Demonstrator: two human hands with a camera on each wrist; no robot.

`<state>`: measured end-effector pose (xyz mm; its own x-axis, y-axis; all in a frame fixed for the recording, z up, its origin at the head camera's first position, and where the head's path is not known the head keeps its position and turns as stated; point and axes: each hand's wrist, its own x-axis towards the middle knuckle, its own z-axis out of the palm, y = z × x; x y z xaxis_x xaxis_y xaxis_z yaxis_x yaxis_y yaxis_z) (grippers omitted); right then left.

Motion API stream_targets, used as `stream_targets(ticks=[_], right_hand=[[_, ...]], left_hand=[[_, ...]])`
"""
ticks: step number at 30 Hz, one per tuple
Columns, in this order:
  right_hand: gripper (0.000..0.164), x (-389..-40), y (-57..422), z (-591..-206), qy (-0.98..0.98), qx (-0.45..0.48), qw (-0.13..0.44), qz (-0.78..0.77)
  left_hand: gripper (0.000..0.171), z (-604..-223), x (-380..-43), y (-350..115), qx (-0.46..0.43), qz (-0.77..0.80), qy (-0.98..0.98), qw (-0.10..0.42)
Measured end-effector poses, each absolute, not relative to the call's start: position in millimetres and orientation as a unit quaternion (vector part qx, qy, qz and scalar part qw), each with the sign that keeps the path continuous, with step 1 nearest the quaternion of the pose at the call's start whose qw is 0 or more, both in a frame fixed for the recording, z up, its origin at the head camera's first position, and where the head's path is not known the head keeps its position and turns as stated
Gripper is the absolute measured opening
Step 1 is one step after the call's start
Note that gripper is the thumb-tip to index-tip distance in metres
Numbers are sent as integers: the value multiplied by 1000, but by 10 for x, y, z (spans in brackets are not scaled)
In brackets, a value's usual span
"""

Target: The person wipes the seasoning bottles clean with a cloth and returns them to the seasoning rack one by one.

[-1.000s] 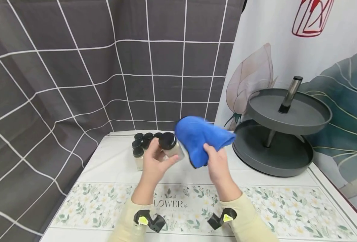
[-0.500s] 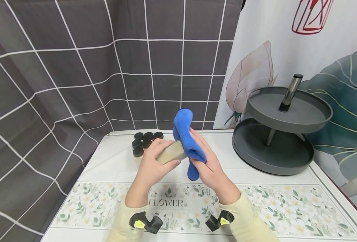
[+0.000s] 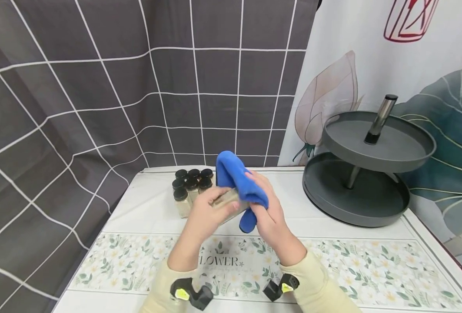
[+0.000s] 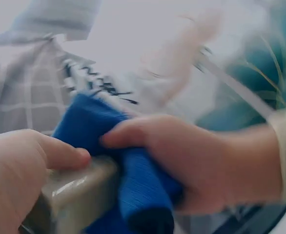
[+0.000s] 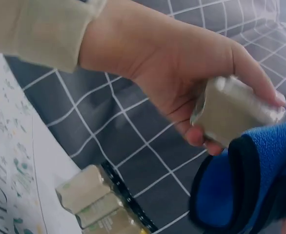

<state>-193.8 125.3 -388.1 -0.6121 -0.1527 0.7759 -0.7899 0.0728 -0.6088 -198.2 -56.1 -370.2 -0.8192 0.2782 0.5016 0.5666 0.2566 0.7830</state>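
My left hand (image 3: pixel 204 216) grips a squarish clear spice jar (image 5: pixel 231 109) filled with beige powder, thumb on one side and fingers on the other. The jar lies tilted on its side above the table, its lid hidden by the hand. A blue cloth (image 3: pixel 236 179) with dark edging is bunched in my right hand (image 3: pixel 270 215), which presses it against the jar's far end. In the left wrist view the cloth folds around that end, and part hangs below the right hand. Left of the hands stand several similar black-lidded jars (image 3: pixel 182 203), grouped upright on the table.
A dark grey two-tier round tray (image 3: pixel 361 213) with a metal post stands at the right. A floral runner (image 3: pixel 356 265) crosses the front of the white table (image 3: pixel 152 226). A dark grid-patterned curtain (image 3: pixel 215 74) hangs behind and at the left.
The jar has turned from lid-up to lying on its side, lid into the left hand. The right hand has brought the cloth leftward onto the jar's end and bunched it there.
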Motion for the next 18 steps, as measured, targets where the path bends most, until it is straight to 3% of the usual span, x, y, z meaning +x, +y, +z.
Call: stream_targets(ticks=[2, 4, 6, 9, 11, 13, 16, 17, 18], right_hand=[[51, -1927, 1237, -3880, -681, 323, 276, 596], [50, -1917, 1221, -3873, -678, 318, 294, 594], [50, -1912, 1204, -3871, -669, 332, 319, 584], [52, -1911, 1174, -3877, -658, 354, 352, 564], [52, -1913, 1158, -3891, -657, 358, 356, 560], [51, -1913, 1159, -3900, -662, 348, 352, 563], [51, -1907, 1177, -3895, -669, 331, 345, 569], [51, -1906, 1183, -3889, -670, 327, 345, 570], [51, -1901, 1186, -3883, -671, 324, 345, 570]], left_hand=[[42, -3702, -1967, -537, -309, -420, -810, 267], [47, -3692, -1942, -526, -326, -356, -809, 336], [43, -3651, -1898, -524, -309, -406, -812, 281], [34, -3590, -1868, -545, -239, -571, -780, 96], [30, -3575, -1863, -546, -198, -611, -765, 54], [34, -3603, -1890, -538, -259, -561, -779, 107], [41, -3655, -1907, -496, -327, -398, -806, 293], [43, -3665, -1906, -487, -336, -368, -803, 326], [43, -3666, -1903, -480, -335, -368, -803, 327]])
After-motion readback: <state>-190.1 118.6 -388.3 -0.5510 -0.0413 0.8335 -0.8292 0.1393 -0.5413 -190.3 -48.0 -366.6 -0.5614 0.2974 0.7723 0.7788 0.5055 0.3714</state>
